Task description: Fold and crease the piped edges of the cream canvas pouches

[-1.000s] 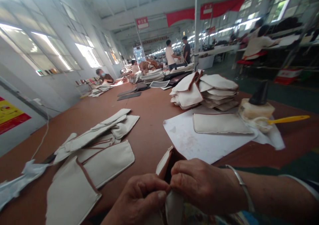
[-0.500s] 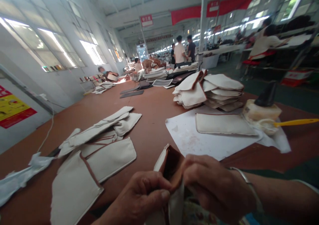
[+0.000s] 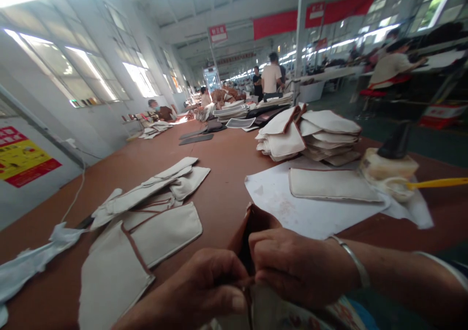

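Close to my body I hold a fabric pouch [image 3: 268, 219], off-white outside with a brown lining, its mouth spread apart toward the table. My left hand [image 3: 197, 283] pinches the near edge of the opening between thumb and fingers. Pressed against that same edge, a little to the right, is my right hand [image 3: 303, 266], fingers curled and closed, with a silver bangle on the wrist. The fingertips of the right hand are partly hidden inside the pouch mouth. Most of the pouch's lower body is covered by both hands.
Several off-white pouches [image 3: 168, 235] lie loosely on the brown table [image 3: 223, 174] at left. A stacked pile [image 3: 329, 132] stands at back right. One flat pouch [image 3: 329, 184] rests on white paper [image 3: 274, 210], beside a glue container [image 3: 387, 164] and yellow-handled brush [image 3: 438, 183]. People work farther off.
My right hand has moved left and slightly down, nearer my left hand at the pouch's edge. The pouch mouth now faces more away from me, and the view has shifted slightly.
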The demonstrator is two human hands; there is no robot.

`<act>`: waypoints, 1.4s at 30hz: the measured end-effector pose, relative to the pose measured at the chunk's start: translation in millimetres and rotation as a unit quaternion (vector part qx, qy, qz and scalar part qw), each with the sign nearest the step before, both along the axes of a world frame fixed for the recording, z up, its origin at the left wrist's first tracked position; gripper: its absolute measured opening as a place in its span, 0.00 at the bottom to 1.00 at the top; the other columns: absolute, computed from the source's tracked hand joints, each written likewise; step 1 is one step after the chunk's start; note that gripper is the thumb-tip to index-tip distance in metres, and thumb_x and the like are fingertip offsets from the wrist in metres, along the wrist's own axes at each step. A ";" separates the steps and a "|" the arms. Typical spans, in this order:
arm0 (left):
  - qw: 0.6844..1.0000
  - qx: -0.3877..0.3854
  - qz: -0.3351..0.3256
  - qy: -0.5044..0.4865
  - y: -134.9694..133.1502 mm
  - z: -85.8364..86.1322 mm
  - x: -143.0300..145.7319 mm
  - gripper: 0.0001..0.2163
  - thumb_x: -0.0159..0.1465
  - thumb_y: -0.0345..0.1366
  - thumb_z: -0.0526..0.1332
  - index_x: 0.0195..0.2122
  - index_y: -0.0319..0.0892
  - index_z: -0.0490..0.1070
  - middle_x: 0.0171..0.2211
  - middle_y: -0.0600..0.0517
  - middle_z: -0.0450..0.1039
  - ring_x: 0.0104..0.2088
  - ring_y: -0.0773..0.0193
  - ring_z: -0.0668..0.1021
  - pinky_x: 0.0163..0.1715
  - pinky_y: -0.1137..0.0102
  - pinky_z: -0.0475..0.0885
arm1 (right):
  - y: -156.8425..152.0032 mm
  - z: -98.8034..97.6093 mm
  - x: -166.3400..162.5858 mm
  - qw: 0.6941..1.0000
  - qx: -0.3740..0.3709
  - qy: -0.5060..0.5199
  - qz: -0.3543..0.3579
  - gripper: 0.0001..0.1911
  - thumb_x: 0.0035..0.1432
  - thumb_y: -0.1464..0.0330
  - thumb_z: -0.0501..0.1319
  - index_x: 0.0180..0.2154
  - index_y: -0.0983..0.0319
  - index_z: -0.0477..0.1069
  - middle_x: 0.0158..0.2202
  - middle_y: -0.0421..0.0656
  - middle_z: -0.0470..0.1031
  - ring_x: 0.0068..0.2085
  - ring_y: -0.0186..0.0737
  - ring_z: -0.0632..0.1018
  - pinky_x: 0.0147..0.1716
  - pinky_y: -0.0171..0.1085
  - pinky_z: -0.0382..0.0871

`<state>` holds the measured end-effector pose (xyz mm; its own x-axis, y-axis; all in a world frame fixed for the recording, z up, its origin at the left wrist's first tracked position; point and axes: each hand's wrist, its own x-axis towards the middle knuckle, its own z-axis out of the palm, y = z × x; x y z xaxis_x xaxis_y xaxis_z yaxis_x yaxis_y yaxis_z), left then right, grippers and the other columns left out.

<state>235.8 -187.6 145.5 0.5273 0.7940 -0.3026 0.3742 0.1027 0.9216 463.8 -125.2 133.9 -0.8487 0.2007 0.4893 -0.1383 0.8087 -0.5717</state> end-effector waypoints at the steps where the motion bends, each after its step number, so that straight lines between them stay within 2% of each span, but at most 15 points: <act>1: 1.000 -0.017 -0.017 0.002 5.1 0.0 -5.1 0.21 0.56 0.52 0.69 0.40 0.38 0.75 0.29 0.54 0.68 0.28 0.66 0.67 0.27 0.76 0.62 | 6.0 5.4 3.7 1.000 0.001 -0.005 -0.003 0.09 0.66 0.72 0.53 0.30 0.62 0.60 0.32 0.44 0.67 0.32 0.34 0.67 0.33 0.33 0.64; 3: 0.997 0.024 -0.051 0.044 16.7 0.1 -14.5 0.20 0.53 0.49 0.71 0.41 0.41 0.77 0.32 0.53 0.71 0.31 0.63 0.70 0.29 0.75 0.64 | 25.7 13.3 13.8 0.999 0.010 -0.027 -0.019 0.11 0.68 0.70 0.51 0.31 0.63 0.62 0.33 0.44 0.68 0.33 0.35 0.68 0.34 0.33 0.65; 5: 0.983 0.133 -0.075 0.106 28.1 -0.1 -20.6 0.10 0.57 0.44 0.69 0.32 0.42 0.79 0.30 0.53 0.71 0.32 0.62 0.70 0.32 0.74 0.63 | 52.6 16.1 25.1 0.995 0.039 -0.073 -0.058 0.13 0.69 0.69 0.50 0.31 0.63 0.65 0.35 0.46 0.70 0.34 0.36 0.71 0.36 0.34 0.67; 7: 0.964 0.212 -0.069 0.144 37.7 -1.4 -20.7 0.10 0.60 0.38 0.66 0.23 0.42 0.75 0.25 0.53 0.67 0.29 0.64 0.68 0.33 0.73 0.61 | 77.9 16.1 32.6 0.984 0.073 -0.117 -0.112 0.11 0.68 0.70 0.53 0.32 0.65 0.69 0.36 0.48 0.72 0.36 0.38 0.73 0.38 0.36 0.69; 11: 0.966 0.227 -0.007 0.124 54.9 -6.9 1.5 0.11 0.60 0.37 0.63 0.22 0.42 0.72 0.22 0.54 0.65 0.26 0.65 0.65 0.29 0.71 0.58 | 87.5 17.7 19.5 0.971 0.078 -0.085 -0.210 0.10 0.67 0.70 0.56 0.45 0.68 0.71 0.46 0.56 0.74 0.45 0.45 0.76 0.45 0.43 0.70; 14: 0.977 0.199 0.015 0.073 70.4 -10.1 24.3 0.07 0.59 0.39 0.64 0.30 0.41 0.76 0.27 0.53 0.70 0.29 0.63 0.68 0.30 0.70 0.62 | 64.9 10.8 -9.4 0.980 -0.003 -0.060 -0.188 0.38 0.55 0.59 0.69 0.62 0.63 0.59 0.55 0.54 0.72 0.50 0.48 0.76 0.47 0.43 0.71; 16: 0.986 0.161 0.023 0.045 79.5 -12.6 29.5 0.10 0.59 0.40 0.63 0.36 0.39 0.76 0.28 0.52 0.71 0.28 0.62 0.70 0.30 0.70 0.64 | 53.9 -3.2 -26.7 0.984 -0.056 -0.080 -0.150 0.52 0.43 0.58 0.76 0.64 0.62 0.54 0.54 0.52 0.74 0.50 0.49 0.77 0.46 0.42 0.72; 18: 0.993 0.107 0.016 0.035 84.8 -17.1 22.1 0.15 0.62 0.46 0.61 0.35 0.37 0.76 0.24 0.53 0.69 0.23 0.65 0.67 0.25 0.70 0.62 | 52.3 -21.8 -36.9 0.982 -0.095 -0.109 -0.125 0.46 0.42 0.61 0.76 0.60 0.63 0.60 0.47 0.48 0.77 0.45 0.46 0.79 0.41 0.38 0.73; 21: 0.999 0.033 -0.024 0.036 84.4 -28.6 -5.6 0.25 0.64 0.55 0.57 0.29 0.35 0.76 0.19 0.53 0.66 0.20 0.67 0.65 0.23 0.71 0.62 | 60.9 -45.1 -40.1 0.977 -0.088 -0.160 -0.110 0.24 0.45 0.67 0.74 0.45 0.66 0.72 0.35 0.43 0.79 0.33 0.39 0.78 0.30 0.31 0.68; 25: 0.999 -0.001 -0.035 0.031 76.2 -44.9 -42.6 0.25 0.59 0.59 0.62 0.32 0.38 0.78 0.26 0.54 0.70 0.28 0.65 0.68 0.30 0.74 0.64 | 73.7 -44.2 -36.0 0.981 -0.069 -0.169 -0.059 0.07 0.50 0.71 0.71 0.32 0.66 0.76 0.25 0.39 0.75 0.26 0.31 0.73 0.26 0.28 0.63; 28: 1.000 -0.008 -0.024 0.017 65.6 -40.9 -58.7 0.26 0.49 0.56 0.71 0.39 0.38 0.77 0.31 0.53 0.72 0.33 0.63 0.71 0.34 0.73 0.65 | 81.5 -18.2 -30.0 0.991 -0.052 -0.121 0.004 0.07 0.57 0.67 0.68 0.31 0.66 0.77 0.28 0.40 0.75 0.30 0.32 0.73 0.31 0.29 0.66; 31: 1.000 0.027 0.014 -0.006 46.7 -17.7 -64.2 0.21 0.53 0.48 0.72 0.41 0.38 0.76 0.36 0.52 0.72 0.37 0.62 0.71 0.39 0.73 0.65 | 87.7 7.4 -19.4 1.000 -0.011 -0.017 0.014 0.08 0.59 0.67 0.67 0.31 0.66 0.76 0.30 0.42 0.73 0.33 0.33 0.72 0.34 0.31 0.66; 35: 0.996 0.049 0.074 -0.012 19.8 4.7 -50.1 0.15 0.58 0.43 0.70 0.40 0.39 0.73 0.31 0.55 0.67 0.31 0.68 0.66 0.30 0.76 0.61 | 89.0 4.8 -4.2 0.997 -0.021 -0.049 -0.048 0.09 0.59 0.68 0.66 0.28 0.67 0.75 0.30 0.42 0.71 0.32 0.33 0.72 0.32 0.32 0.65; 38: 0.997 0.011 0.083 0.000 14.0 -3.4 -28.5 0.16 0.57 0.43 0.71 0.37 0.38 0.71 0.26 0.59 0.61 0.26 0.71 0.61 0.23 0.76 0.54 | 77.6 -8.5 4.6 0.991 -0.027 -0.115 -0.059 0.04 0.56 0.71 0.66 0.34 0.66 0.77 0.34 0.45 0.74 0.34 0.36 0.74 0.34 0.34 0.67; 42: 0.996 -0.025 0.069 -0.056 19.8 -17.5 -5.1 0.17 0.55 0.43 0.72 0.35 0.39 0.68 0.26 0.59 0.60 0.27 0.71 0.61 0.24 0.76 0.55 | 46.8 -1.7 10.8 0.987 -0.128 -0.093 -0.036 0.20 0.62 0.68 0.61 0.55 0.64 0.68 0.50 0.50 0.73 0.48 0.41 0.74 0.46 0.38 0.69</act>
<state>230.7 -167.8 127.9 0.4468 0.8466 -0.2890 0.2483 0.1930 0.9493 474.6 -78.4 132.2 -0.8978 0.3606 0.2528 0.0403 0.6388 -0.7683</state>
